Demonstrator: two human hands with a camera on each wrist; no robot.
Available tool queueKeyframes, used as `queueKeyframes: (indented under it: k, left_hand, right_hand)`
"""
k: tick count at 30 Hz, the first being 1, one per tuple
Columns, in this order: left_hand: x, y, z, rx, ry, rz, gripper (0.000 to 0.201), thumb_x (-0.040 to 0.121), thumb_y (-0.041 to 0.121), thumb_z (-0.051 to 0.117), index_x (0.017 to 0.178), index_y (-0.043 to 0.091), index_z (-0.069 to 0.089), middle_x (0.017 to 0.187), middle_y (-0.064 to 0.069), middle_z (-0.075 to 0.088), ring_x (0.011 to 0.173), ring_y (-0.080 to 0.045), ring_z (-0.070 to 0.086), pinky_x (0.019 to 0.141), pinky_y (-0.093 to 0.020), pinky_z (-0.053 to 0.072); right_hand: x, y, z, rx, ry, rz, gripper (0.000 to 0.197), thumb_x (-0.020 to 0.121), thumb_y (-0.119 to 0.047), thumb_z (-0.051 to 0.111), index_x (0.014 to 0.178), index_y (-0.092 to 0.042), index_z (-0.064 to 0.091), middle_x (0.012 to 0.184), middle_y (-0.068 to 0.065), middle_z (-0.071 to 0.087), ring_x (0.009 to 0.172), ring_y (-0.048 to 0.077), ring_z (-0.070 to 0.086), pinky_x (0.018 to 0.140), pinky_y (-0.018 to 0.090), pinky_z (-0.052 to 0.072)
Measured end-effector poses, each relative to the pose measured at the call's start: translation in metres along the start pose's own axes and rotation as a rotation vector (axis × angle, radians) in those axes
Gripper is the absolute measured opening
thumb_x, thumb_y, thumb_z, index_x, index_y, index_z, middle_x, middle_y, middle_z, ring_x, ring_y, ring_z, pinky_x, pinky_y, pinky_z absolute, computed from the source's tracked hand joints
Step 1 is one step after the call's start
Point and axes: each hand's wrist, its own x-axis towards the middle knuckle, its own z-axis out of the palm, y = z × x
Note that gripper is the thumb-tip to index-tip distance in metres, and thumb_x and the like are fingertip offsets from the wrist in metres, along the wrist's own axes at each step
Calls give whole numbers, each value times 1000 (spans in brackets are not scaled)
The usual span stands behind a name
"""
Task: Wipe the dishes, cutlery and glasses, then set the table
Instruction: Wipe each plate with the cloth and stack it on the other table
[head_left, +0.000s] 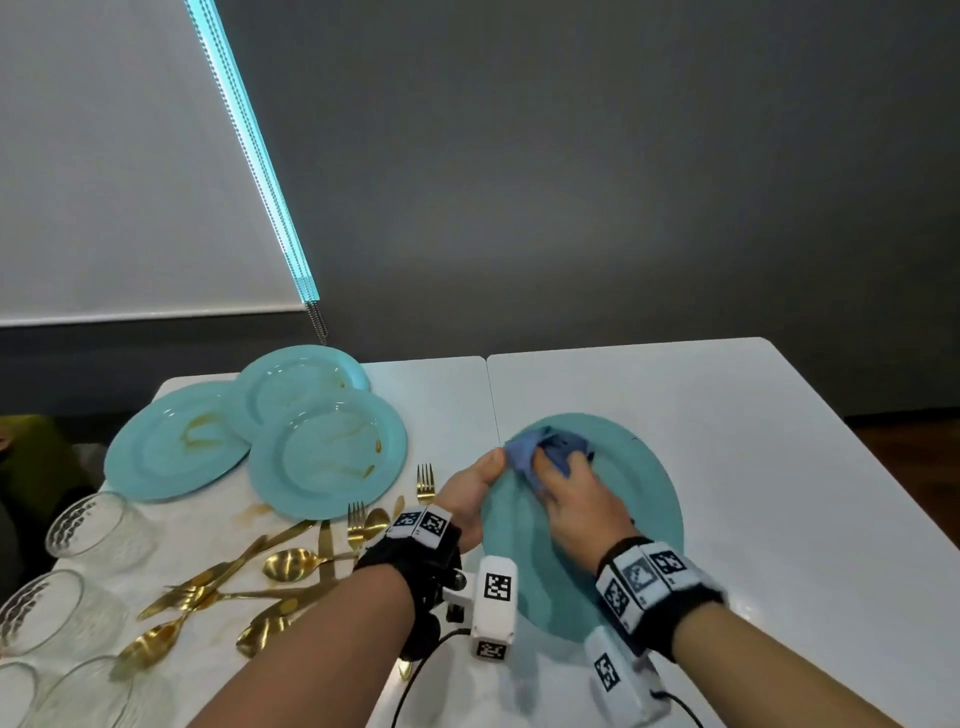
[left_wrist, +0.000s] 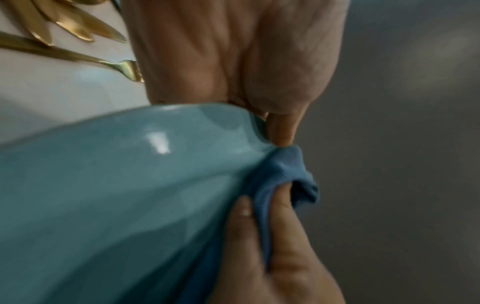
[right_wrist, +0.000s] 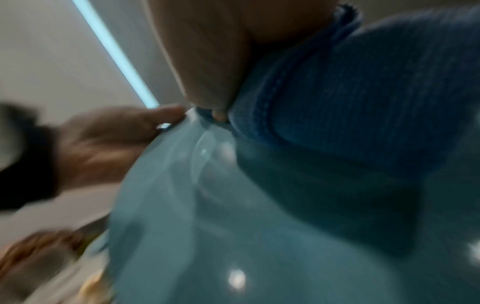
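Hands (head_left: 576, 499) press blue cloth (head_left: 550, 447) into teal plate (head_left: 649, 499).

Four teal plates (head_left: 639, 499), four glasses (head_left: 98, 525), one blue cloth (head_left: 545, 452), many gold cutlery pieces (head_left: 291, 564).

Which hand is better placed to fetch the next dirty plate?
Probably the left hand: it holds the plate rim nearest the stained plates. The right hand is busy pressing the blue cloth.

We face a dark grey wall (head_left: 597, 182). A white roller blind (head_left: 114, 171) hangs at left, its edge lit cyan. Two white tables (head_left: 753, 441) abut.
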Motion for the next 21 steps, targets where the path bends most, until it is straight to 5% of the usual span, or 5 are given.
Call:
queueKeyframes:
  k: [5,8,11,16,21]
  left_hand:
    - [3,-14,-23,-63,101,-110,57,99,45,29,128,3,54,123,-23,60,114,-36,57,93,-46,45]
    - [4,-22,-29,14,150,-90,50,101,38,30,134,5,49,121,-19,61,105,-32,60,83,-40,50]
    - [8,-34,-37,62,217,-86,48,102,37,31,134,7,49,127,-18,59,106,-31,60,81,-40,51]
    - [11,-59,-36,192,245,-115,43,102,37,32,126,8,54,124,-17,61,107,-31,60,89,-43,50]
    - [18,-87,-45,390,282,-55,47,99,40,38,133,10,48,123,-15,61,114,-34,58,101,-53,45]
  right_hand:
    - [-45,25,31,-264,-435,-329,37,94,-22,41,124,-42,34,117,15,42,98,34,54,68,37,38]
    - [-65,68,27,-447,-621,-291,39,97,-23,39,133,-36,45,126,11,41,111,29,52,74,34,38]
    - [-72,101,14,-416,-517,-91,43,96,-26,39,136,-43,39,134,8,39,116,27,51,86,34,45]
    - [-62,112,-11,-251,-225,166,48,97,-26,39,140,-47,32,141,7,35,115,30,53,87,33,48]
    - [-61,113,-18,-84,-147,253,45,97,-31,43,140,-41,35,124,10,43,108,31,54,88,31,43]
